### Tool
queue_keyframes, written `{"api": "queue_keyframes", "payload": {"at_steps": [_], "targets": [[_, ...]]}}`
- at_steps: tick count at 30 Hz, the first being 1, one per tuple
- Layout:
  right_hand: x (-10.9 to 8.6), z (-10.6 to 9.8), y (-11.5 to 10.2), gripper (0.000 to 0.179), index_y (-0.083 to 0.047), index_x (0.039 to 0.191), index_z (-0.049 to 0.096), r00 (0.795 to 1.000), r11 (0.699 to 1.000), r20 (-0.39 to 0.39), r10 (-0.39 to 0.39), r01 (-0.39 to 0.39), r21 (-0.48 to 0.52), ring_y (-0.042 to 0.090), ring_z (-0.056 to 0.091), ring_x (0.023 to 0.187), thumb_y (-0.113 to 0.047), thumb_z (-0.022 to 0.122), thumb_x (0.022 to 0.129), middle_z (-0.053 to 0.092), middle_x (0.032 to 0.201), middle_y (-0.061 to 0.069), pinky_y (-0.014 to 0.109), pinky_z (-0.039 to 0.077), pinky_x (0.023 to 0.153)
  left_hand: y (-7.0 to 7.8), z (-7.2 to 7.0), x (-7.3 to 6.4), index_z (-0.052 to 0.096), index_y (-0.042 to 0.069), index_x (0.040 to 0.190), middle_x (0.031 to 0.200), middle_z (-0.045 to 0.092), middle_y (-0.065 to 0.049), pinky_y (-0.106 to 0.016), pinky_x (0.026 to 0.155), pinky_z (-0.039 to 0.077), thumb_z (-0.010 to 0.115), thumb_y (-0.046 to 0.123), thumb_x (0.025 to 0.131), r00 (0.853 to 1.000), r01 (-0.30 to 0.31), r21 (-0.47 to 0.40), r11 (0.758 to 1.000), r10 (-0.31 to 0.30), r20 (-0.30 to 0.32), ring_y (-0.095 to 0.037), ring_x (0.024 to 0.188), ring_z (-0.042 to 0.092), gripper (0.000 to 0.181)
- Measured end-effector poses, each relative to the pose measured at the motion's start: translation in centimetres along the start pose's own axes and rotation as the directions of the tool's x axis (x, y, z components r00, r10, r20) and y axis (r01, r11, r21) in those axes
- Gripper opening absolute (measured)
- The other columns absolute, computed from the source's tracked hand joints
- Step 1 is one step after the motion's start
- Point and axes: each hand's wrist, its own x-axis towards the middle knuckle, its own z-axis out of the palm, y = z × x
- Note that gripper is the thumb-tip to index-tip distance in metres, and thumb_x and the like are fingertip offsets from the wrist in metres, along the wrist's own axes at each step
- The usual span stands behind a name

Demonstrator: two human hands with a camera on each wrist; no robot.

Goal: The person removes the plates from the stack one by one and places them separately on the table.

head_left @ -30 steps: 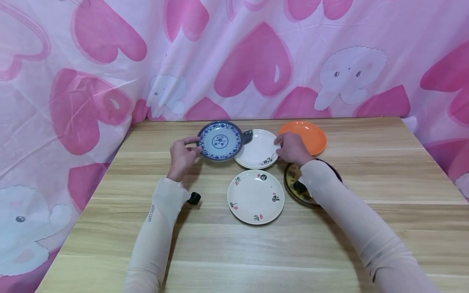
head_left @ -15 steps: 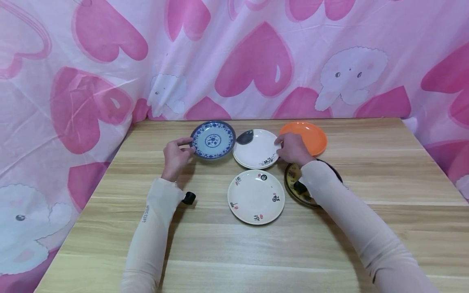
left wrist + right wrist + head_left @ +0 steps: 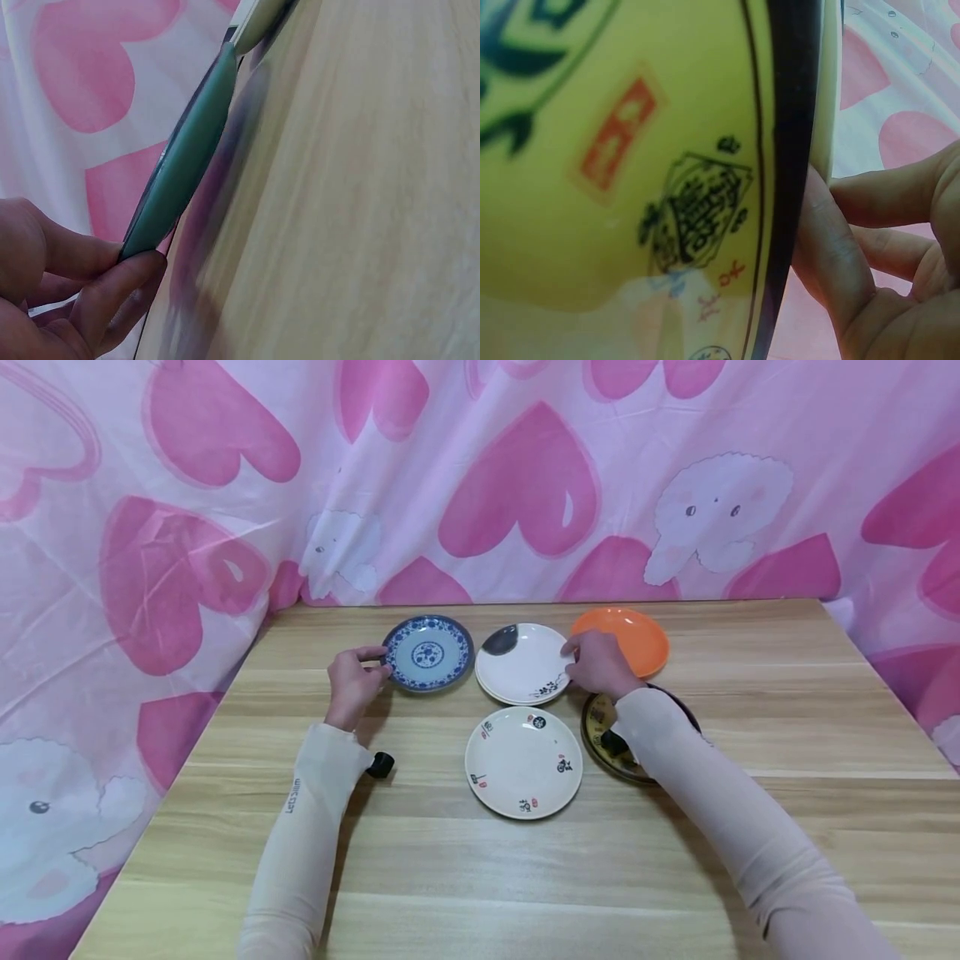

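My left hand (image 3: pixel 352 687) pinches the left rim of a blue-and-white patterned plate (image 3: pixel 428 653) at the back left. In the left wrist view that plate (image 3: pixel 184 161) shows edge-on, gripped between thumb and fingers, its green underside close over the wood and a dark reflection beneath. My right hand (image 3: pixel 600 664) pinches the right rim of a white plate (image 3: pixel 521 664) with a dark grey patch and small black flower print. The blue plate's right rim is right beside the white plate's left rim.
A cream plate (image 3: pixel 523 764) with small red and black prints lies in front of the white one. An orange plate (image 3: pixel 633 643) sits behind my right hand. A dark-rimmed yellow plate (image 3: pixel 667 150) lies under my right wrist. A pink heart-print curtain (image 3: pixel 517 485) hangs behind the table (image 3: pixel 480 885).
My left hand has drawn the blue-and-white plate leftward off the white plate, then lowered it toward the table. The white plate's grey patch is now uncovered. My right hand has stayed put.
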Motion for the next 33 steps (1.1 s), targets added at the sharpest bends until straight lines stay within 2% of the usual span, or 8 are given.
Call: {"api": "queue_keyframes", "payload": {"at_steps": [3,9,18,25,33], "targets": [[0.01,-0.06,-0.08,0.040,0.001,0.130,0.064,1.000,1.000,0.007,0.007,-0.007,0.006,0.025,0.058,0.091,-0.001,0.059,0.089,0.060,0.103,0.016,0.029,0.050,0.074,0.04,0.08,0.03,0.062,0.012,0.136,0.139,0.060,-0.014,-0.017,0.066,0.053,0.062,0.004,0.096,1.000,0.007,0.018,1.000,-0.007,0.004,-0.022,0.103,0.062,0.040],[0.04,-0.03,-0.18,0.040,0.000,0.129,0.064,1.000,1.000,0.000,0.012,-0.012,-0.002,0.024,0.059,0.088,-0.001,0.059,0.089,0.060,0.100,0.015,0.028,0.050,0.073,-0.02,0.20,0.18,0.062,0.012,0.136,0.140,0.059,-0.014,-0.020,0.072,0.054,0.061,0.004,0.097,1.000,0.014,0.031,0.999,-0.015,0.019,-0.023,0.104,0.061,0.040],[-0.30,-0.05,-0.39,0.039,0.001,0.126,0.066,1.000,1.000,-0.016,0.005,-0.006,-0.007,0.025,0.059,0.090,0.000,0.059,0.088,0.062,0.100,0.015,0.029,0.050,0.074,0.22,0.40,0.26,0.062,0.010,0.136,0.140,0.060,-0.015,-0.022,0.077,0.055,0.062,0.003,0.095,1.000,-0.020,0.065,0.998,0.018,0.022,-0.024,0.106,0.061,0.041],[-0.18,0.00,-0.28,0.038,0.001,0.126,0.066,1.000,1.000,-0.012,0.007,-0.007,-0.012,0.025,0.058,0.090,0.000,0.059,0.089,0.062,0.101,0.016,0.028,0.050,0.073,0.21,0.61,0.23,0.062,0.008,0.136,0.140,0.061,-0.016,-0.023,0.081,0.057,0.062,0.006,0.097,1.000,-0.014,0.084,0.996,0.012,0.022,-0.024,0.113,0.064,0.039],[-0.05,-0.03,-0.08,0.039,0.001,0.126,0.066,1.000,1.000,-0.016,-0.002,0.002,-0.009,0.025,0.057,0.090,0.000,0.058,0.087,0.062,0.099,0.016,0.029,0.049,0.073,0.11,0.88,0.41,0.061,0.007,0.136,0.141,0.061,-0.017,-0.035,0.097,0.057,0.062,0.005,0.096,0.997,-0.074,0.135,0.988,0.072,0.016,-0.027,0.121,0.064,0.041]]}}
